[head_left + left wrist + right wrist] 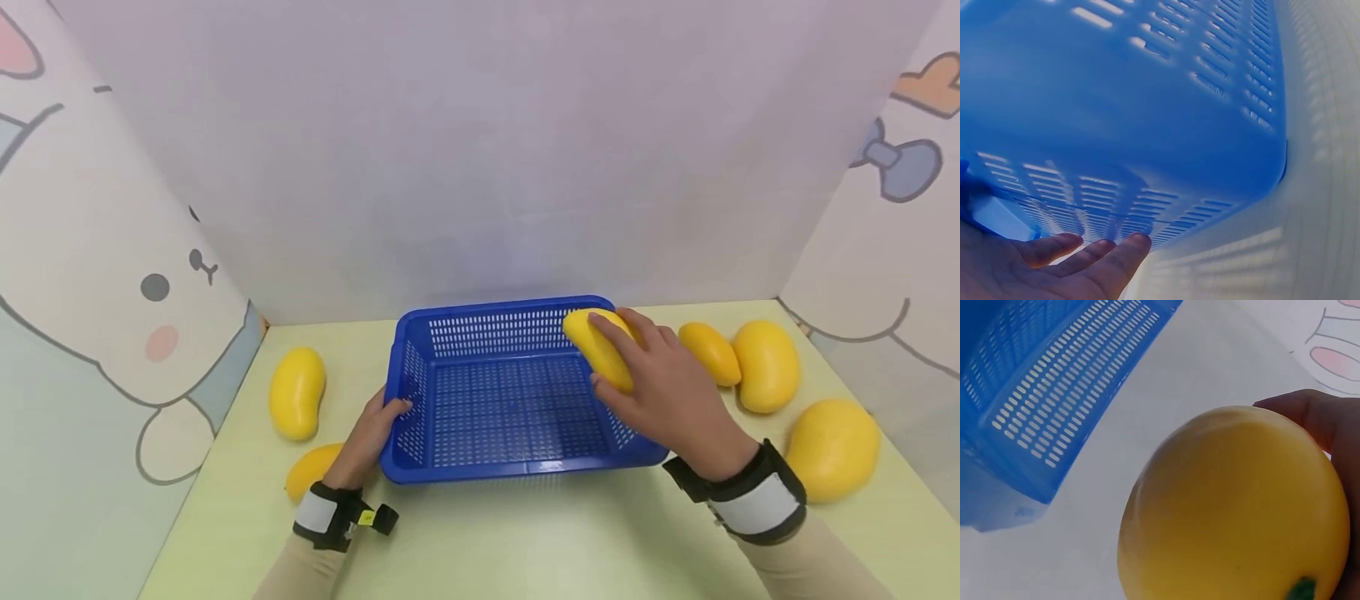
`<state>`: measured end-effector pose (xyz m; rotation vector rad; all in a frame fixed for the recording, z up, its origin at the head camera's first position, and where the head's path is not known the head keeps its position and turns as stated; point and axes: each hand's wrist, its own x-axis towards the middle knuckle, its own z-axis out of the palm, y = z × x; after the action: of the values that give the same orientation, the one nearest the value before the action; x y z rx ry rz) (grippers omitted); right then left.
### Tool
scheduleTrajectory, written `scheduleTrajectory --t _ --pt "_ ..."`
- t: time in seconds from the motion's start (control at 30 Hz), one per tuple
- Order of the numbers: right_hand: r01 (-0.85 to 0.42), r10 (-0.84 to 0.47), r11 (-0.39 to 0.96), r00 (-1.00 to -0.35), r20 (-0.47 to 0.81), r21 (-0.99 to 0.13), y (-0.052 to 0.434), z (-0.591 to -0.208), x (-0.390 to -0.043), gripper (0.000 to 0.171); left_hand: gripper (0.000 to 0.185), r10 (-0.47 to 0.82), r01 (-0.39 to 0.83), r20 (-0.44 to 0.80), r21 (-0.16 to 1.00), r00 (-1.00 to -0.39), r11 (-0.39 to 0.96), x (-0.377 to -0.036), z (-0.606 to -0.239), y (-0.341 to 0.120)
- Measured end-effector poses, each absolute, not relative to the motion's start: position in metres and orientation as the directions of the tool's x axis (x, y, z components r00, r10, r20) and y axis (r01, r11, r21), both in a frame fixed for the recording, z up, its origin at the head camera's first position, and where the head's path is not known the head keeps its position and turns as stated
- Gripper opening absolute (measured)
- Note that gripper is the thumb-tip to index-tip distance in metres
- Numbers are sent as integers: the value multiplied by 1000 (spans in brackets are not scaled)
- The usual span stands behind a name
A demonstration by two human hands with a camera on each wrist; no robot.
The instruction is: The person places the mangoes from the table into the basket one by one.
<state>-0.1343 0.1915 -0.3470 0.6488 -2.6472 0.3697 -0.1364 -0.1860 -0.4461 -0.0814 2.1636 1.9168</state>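
The right hand (667, 392) has its fingers curled around a yellow mango (600, 346) and holds it from above, over the far right corner of the blue basket (510, 454). The mango sits under the palm and fingers, and its free end points toward the far wall of the basket. In the right wrist view the mango (1235, 506) fills most of the picture, with a fingertip on its top side and a small green stem mark at its lower end; the basket (1041, 394) is seen beyond it.

The left hand (375, 429) rests against the left wall of the basket, near the front corner. The thumb lies on the rim, and in the left wrist view the fingers (1110, 256) are nearly straight and lie against the outer side of the basket (1147, 112).

The basket stands on the pale green desk (525, 542). To the left of the basket one mango (297, 392) lies well apart from it, and another mango (313, 468) lies just behind the left wrist. To the right of the basket there are three more mangoes: two (709, 352) (766, 365) touching each other, and a rounder one (832, 448) closer to the front edge of the desk.
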Motion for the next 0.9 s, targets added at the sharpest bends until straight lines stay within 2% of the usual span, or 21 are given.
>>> scheduleTrajectory --t 0.23,0.37,0.6,0.9 --pt "-545 -425 830 -756 498 -119 188 -333 -136 65 62 118 -206 -222 969 -968 136 -137 -449 -186" --pt "-562 -445 819 -751 488 -119 177 -322 -138 65 61 116 -200 -216 971 -970 134 -138 -450 -186" --pt "-566 -461 790 -802 380 -236 151 -316 -150 68 61 125 -191 -207 973 -970 129 -137 -449 -187" --pt "-485 -419 801 -873 249 -350 120 -321 -167 75 61 125 -196 -210 973 -970 118 -137 -449 -185"
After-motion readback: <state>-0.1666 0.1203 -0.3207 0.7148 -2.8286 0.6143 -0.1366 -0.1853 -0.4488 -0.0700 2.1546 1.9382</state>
